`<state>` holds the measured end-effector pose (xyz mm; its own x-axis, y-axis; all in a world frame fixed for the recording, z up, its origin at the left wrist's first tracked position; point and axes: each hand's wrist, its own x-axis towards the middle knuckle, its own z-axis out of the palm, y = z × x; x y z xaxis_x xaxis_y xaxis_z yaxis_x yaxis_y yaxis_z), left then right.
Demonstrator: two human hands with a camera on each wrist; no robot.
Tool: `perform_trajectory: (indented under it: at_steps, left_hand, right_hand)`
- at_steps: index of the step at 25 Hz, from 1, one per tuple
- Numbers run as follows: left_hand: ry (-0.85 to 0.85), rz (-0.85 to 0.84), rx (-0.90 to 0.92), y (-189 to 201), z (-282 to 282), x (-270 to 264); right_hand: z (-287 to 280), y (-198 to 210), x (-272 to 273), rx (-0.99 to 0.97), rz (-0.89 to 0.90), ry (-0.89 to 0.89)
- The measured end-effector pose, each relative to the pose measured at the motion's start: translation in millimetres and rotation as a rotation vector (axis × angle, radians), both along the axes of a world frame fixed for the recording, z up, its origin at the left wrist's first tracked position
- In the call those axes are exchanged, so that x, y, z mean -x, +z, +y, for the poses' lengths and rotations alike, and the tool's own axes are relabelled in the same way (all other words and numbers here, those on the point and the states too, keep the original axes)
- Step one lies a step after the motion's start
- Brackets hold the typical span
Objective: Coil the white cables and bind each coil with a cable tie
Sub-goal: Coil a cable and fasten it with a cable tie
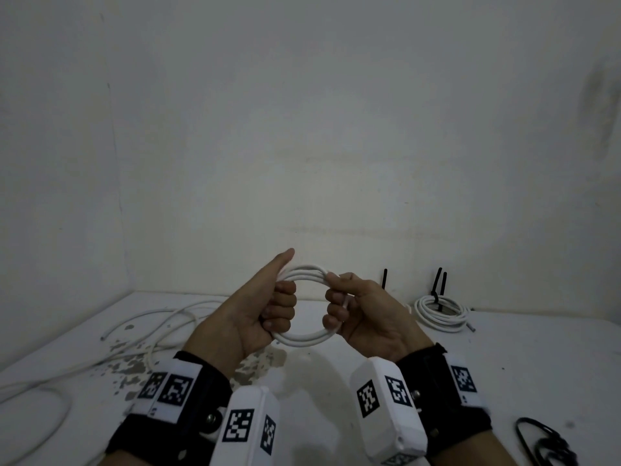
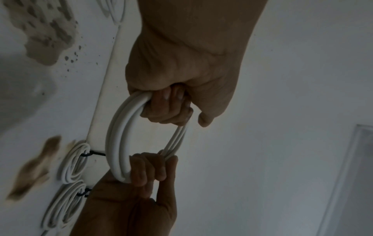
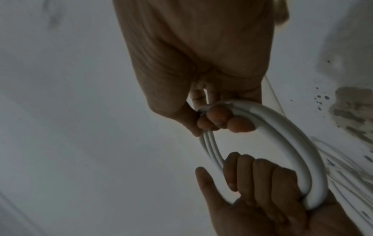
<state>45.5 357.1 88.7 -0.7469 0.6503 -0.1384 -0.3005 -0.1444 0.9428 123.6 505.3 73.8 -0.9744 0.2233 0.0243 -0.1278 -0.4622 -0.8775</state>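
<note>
The white coil (image 1: 304, 306) hangs upright at centre frame, above the bench (image 1: 369, 341), its ring facing the camera; the left hand (image 1: 265, 312) grips its left arc, fingers curled through, thumb raised. The right hand (image 1: 356, 312) pinches the right arc, equally near; black cable ties (image 1: 544, 442) lie lower right, nearer that hand.

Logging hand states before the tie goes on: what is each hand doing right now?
Left hand: fingers curled round the left side of the white cable coil, thumb up.
Right hand: fingers curled round the coil's right side.
</note>
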Motion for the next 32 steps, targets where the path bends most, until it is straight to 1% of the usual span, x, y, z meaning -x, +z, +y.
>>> perform_trajectory:
  at_steps: [2,6,9,13,15,17,19,22,24,26,29,32]
  left_hand:
    - [-0.026,-0.017,-0.01,0.8,-3.0,-0.3]
    - [0.027,0.081,0.039,-1.7,-1.8,-1.9]
    - [0.069,0.135,0.077,-1.3,1.0,-2.2]
    - [0.094,0.122,0.087,-4.7,4.8,-2.6]
    - [0.108,0.101,0.082,-9.5,8.3,-3.9]
    - [0.127,0.083,0.049,-12.0,12.0,-4.9]
    - [0.159,0.1,0.022,-11.8,14.2,-4.9]
    - [0.187,0.144,0.007,-10.9,13.3,-3.7]
    - [0.186,0.145,-0.012,-10.8,12.3,-4.2]
    - [0.179,0.141,-0.04,-9.9,13.8,-6.0]
    - [0.168,0.153,-0.073,-8.4,17.0,-9.4]
    - [0.161,0.149,-0.087,-8.9,16.2,-10.2]
  right_hand:
    - [1.0,-0.3,-1.0,-0.067,-0.011,-0.014]
    - [3.3,3.7,-2.0,-0.203,-0.014,-0.068]
    - [7.3,9.0,-6.0,-0.235,-0.002,-0.057]
    - [9.9,10.7,-9.1,-0.276,-0.011,-0.048]
    - [8.5,8.4,-7.5,-0.354,-0.005,-0.11]
    - [6.8,5.6,-5.3,-0.473,0.025,-0.196]
    - [3.5,4.7,-4.6,-0.647,0.09,-0.287]
    - [-1.8,4.2,-3.7,-0.965,0.165,-0.428]
    - [-2.8,4.4,-3.2,-1.089,0.211,-0.469]
    - [-1.3,4.4,-3.3,-1.128,0.25,-0.504]
    - [-2.7,2.5,-1.1,-1.143,0.3,-0.63]
    - [-5.6,2.3,1.2,-1.175,0.298,-0.68]
